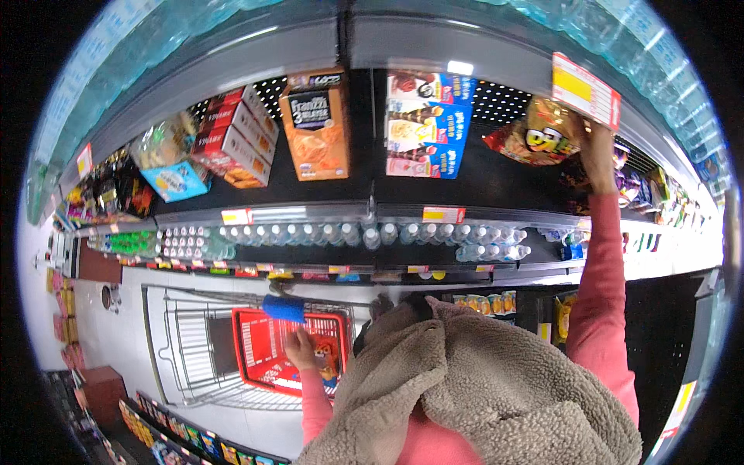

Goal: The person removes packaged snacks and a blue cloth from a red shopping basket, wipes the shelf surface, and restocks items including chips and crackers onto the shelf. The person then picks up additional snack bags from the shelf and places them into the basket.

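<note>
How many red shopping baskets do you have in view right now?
1: the red shopping basket is left of centre in the lower half, by the left hand. Others could be hidden behind the shelving.

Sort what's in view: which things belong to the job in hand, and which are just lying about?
Job in hand:
snack bag, right hand at its edge, fingers partly hidden
red basket, left hand over it
cart, wires showing beside the basket

Just about, on the shelves:
orange box
red boxes
blue boxes
bottles
</note>
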Demonstrator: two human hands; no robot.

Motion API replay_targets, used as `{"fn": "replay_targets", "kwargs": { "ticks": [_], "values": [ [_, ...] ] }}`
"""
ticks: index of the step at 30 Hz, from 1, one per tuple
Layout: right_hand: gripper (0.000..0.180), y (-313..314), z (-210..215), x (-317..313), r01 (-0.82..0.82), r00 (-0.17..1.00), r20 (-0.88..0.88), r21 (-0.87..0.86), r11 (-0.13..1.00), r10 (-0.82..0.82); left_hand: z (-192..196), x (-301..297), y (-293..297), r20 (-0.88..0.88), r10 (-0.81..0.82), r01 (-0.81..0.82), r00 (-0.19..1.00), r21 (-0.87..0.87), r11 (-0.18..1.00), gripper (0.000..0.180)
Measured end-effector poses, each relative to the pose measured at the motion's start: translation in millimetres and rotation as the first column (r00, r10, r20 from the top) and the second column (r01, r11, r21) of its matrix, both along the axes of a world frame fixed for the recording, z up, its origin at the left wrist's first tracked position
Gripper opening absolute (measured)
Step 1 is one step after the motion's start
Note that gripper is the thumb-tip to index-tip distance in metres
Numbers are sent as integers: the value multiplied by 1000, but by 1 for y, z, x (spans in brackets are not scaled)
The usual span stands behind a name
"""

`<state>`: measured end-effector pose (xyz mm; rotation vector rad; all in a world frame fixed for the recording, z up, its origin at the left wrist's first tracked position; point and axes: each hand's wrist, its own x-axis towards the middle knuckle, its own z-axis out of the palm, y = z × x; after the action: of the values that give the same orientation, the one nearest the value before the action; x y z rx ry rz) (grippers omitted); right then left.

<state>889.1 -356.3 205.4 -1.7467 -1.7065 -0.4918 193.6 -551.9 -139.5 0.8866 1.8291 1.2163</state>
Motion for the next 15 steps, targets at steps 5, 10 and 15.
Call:
{"fn": "replay_targets", "kwargs": {
  "ticks": [5,10,15],
  "values": [
    [20,-61,57,-99,-79,991,-102,15,997,80,123,47,48,-11,-168,169,986,107,980,16],
    [9,-78,69,-214,-475,856,-313,-163,865,412,256,99,57,-81,-299,307,951,385,871,27],
    [7,-59,18,-329,-899,438,-312,-183,399,843,323,101,48,-617,-264,608,742,451,653,62]
  ]
}}
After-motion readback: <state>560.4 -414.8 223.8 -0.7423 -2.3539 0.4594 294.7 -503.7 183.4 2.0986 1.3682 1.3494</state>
